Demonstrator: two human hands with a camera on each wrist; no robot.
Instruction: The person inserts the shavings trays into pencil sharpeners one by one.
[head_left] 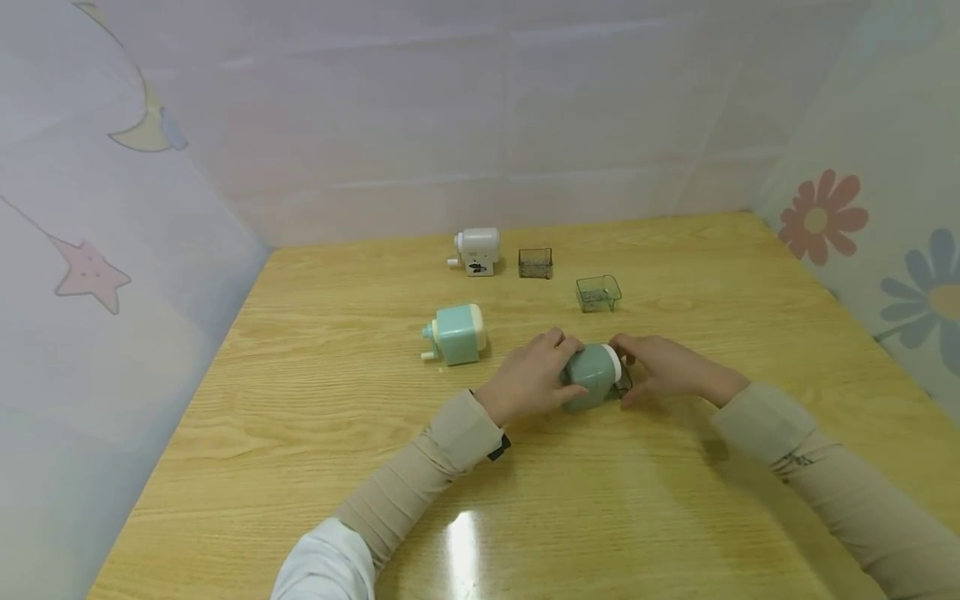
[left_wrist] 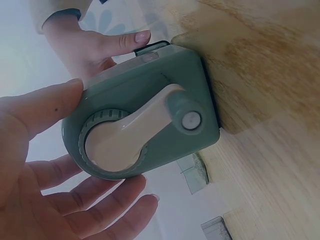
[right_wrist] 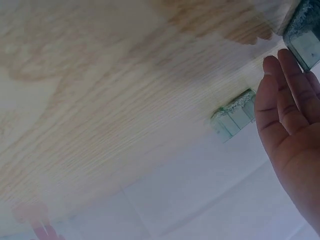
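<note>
My left hand [head_left: 531, 377] grips a dark green crank pencil sharpener [head_left: 589, 377] with a cream end. The left wrist view shows its pale crank handle [left_wrist: 142, 122] facing my palm, with thumb on one side and fingers on the other. My right hand [head_left: 667, 368] is at the sharpener's opposite end, its thumb and fingers around a clear greenish shavings drawer [head_left: 624, 382] that sticks out partway. Shavings show inside this drawer [right_wrist: 306, 42], near the right fingertips. A mint pencil sharpener [head_left: 457, 335] stands left of my hands.
Farther back on the wooden table [head_left: 315, 400] stands a white pencil sharpener [head_left: 480, 248]. Beside it sits a grey see-through drawer [head_left: 536, 264], and nearer my hands a green see-through drawer [head_left: 598, 295] with shavings. A printed wall sheet [head_left: 585, 125] borders the table's back.
</note>
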